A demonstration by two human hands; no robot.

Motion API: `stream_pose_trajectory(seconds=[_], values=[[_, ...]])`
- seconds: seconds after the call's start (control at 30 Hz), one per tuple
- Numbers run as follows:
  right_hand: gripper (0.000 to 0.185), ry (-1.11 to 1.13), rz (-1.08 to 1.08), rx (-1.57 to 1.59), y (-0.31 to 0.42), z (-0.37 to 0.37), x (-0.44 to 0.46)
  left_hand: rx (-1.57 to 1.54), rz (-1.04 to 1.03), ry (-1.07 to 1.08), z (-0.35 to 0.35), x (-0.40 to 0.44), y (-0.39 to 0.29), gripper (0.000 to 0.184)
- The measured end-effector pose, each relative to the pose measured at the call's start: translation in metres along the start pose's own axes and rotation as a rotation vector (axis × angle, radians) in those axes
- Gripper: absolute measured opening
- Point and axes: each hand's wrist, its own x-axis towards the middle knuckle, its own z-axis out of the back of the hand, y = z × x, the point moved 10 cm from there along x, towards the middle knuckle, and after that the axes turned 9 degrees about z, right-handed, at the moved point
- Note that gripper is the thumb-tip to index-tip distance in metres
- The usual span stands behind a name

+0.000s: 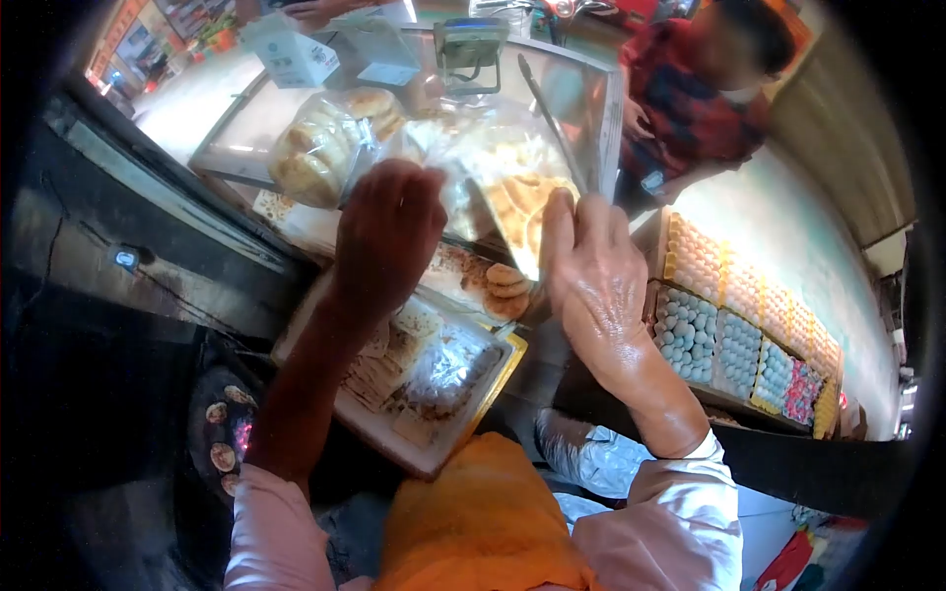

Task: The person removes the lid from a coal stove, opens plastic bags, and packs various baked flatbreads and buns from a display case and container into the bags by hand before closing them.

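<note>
My right hand [596, 256] is closed, thumb and fingers pinched at the right edge of a clear plastic bag with golden flatbread [532, 202] in it. My left hand [394, 212] has its fingers curled together beside the bag's left side; what they grip, if anything, is hidden. Left of it lies another clear bag of round flatbreads [313, 153]. A long metal utensil [550, 118] slants across the glass-topped case, its lower end close to my right fingers. Beneath my hands, a few small round breads [507, 291] are stacked on a crumb-strewn surface.
A white tray [424, 455] with flatbreads and a plastic bag stands near my body. At lower left, round breads sit in a dark pan [207, 473]. Egg trays [734, 340] line the right. A person in a checked shirt [680, 108] stands across the case. White boxes [288, 54] sit at the back.
</note>
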Motion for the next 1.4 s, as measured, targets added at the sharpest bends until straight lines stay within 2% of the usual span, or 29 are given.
stream_pose_trajectory(seconds=[0.07, 0.13, 0.2, 0.23, 0.27, 0.4, 0.47, 0.5, 0.53, 0.6, 0.63, 0.67, 0.73, 0.77, 0.8, 0.87, 0.9, 0.93, 0.97, 1.13, 1.2, 1.27, 1.3, 1.4], values=[[0.030, -0.028, -0.005, 0.008, 0.005, -0.005, 0.004, 0.200, 0.091, 0.084, -0.009, 0.009, 0.018, 0.019], [0.030, -0.025, -0.002, 0.055, 0.007, -0.008, 0.008, 0.108, 0.171, 0.149, -0.012, 0.022, 0.029, 0.012], [0.031, -0.020, 0.003, 0.097, 0.005, -0.015, 0.011, -0.533, 0.428, 0.222, -0.023, 0.024, 0.049, 0.014], [0.032, -0.153, 0.077, 0.119, 0.008, -0.008, 0.011, -0.654, 0.463, 0.233, -0.024, 0.026, 0.047, 0.017], [0.032, -0.287, 0.150, 0.140, 0.012, 0.002, 0.009, -0.653, 0.466, 0.231, -0.024, 0.027, 0.042, 0.017], [0.031, -0.343, 0.176, 0.120, 0.016, 0.004, 0.017, -0.621, 0.490, 0.301, -0.025, 0.026, 0.029, 0.017], [0.022, -0.335, 0.155, 0.119, 0.014, -0.016, 0.024, -0.565, 0.473, 0.333, -0.027, 0.021, 0.022, 0.016], [0.016, -0.227, 0.121, 0.156, 0.012, -0.030, 0.030, -0.477, 0.347, 0.314, -0.023, 0.021, 0.011, 0.016], [0.016, -0.227, 0.120, 0.156, 0.012, -0.034, 0.038, -0.387, 0.225, 0.289, -0.020, 0.020, 0.001, 0.017], [0.013, -0.193, 0.007, 0.227, 0.003, -0.044, 0.049, -0.393, 0.239, 0.286, -0.024, 0.020, 0.005, 0.017], [0.021, -0.135, -0.023, 0.289, 0.003, -0.048, 0.047, -0.392, 0.249, 0.273, -0.024, 0.022, 0.009, 0.017], [0.021, -0.137, -0.027, 0.291, 0.003, -0.046, 0.040, -0.390, 0.246, 0.276, -0.021, 0.023, 0.011, 0.017], [0.032, -0.417, -0.061, 0.542, -0.013, -0.024, 0.013, -0.503, 0.565, 0.326, -0.022, 0.015, 0.045, 0.017], [0.043, -0.395, -0.143, 0.528, -0.026, -0.030, 0.001, -0.534, 0.562, 0.312, -0.020, 0.012, 0.047, 0.017], [0.043, -0.388, -0.135, 0.531, -0.028, -0.037, -0.003, -0.536, 0.572, 0.308, -0.020, 0.009, 0.046, 0.017], [0.040, -0.151, -0.622, 1.326, -0.049, -0.114, -0.020, -0.507, 0.517, 0.284, -0.022, 0.013, 0.032, 0.009], [0.038, -0.186, -0.603, 1.314, -0.048, -0.115, -0.015, -0.506, 0.511, 0.281, -0.023, 0.016, 0.028, 0.009], [0.033, -0.267, -0.609, 1.376, -0.043, -0.113, -0.015, -0.338, 0.358, 0.224, -0.016, 0.021, 0.013, 0.006], [0.029, -0.246, -0.621, 1.418, -0.036, -0.106, -0.012, -0.170, 0.209, 0.170, -0.010, 0.023, -0.002, 0.004], [0.021, -0.212, -0.609, 1.390, -0.012, -0.099, -0.012, -0.119, 0.210, 0.193, -0.009, 0.018, -0.006, 0.003], [0.019, -0.406, -0.625, 1.355, -0.020, -0.091, -0.008, -0.132, 0.213, 0.193, -0.002, 0.016, 0.003, 0.004], [0.022, -0.421, -0.664, 1.392, -0.030, -0.094, -0.004, -0.354, 0.358, 0.255, -0.001, 0.010, 0.031, 0.005], [0.023, -0.373, -0.664, 1.492, -0.025, -0.100, -0.001, -0.534, 0.522, 0.263, -0.004, 0.007, 0.047, 0.014], [0.021, -0.303, -0.670, 1.607, -0.014, -0.115, 0.003, -0.522, 0.615, 0.317, -0.002, 0.009, 0.054, 0.015]])
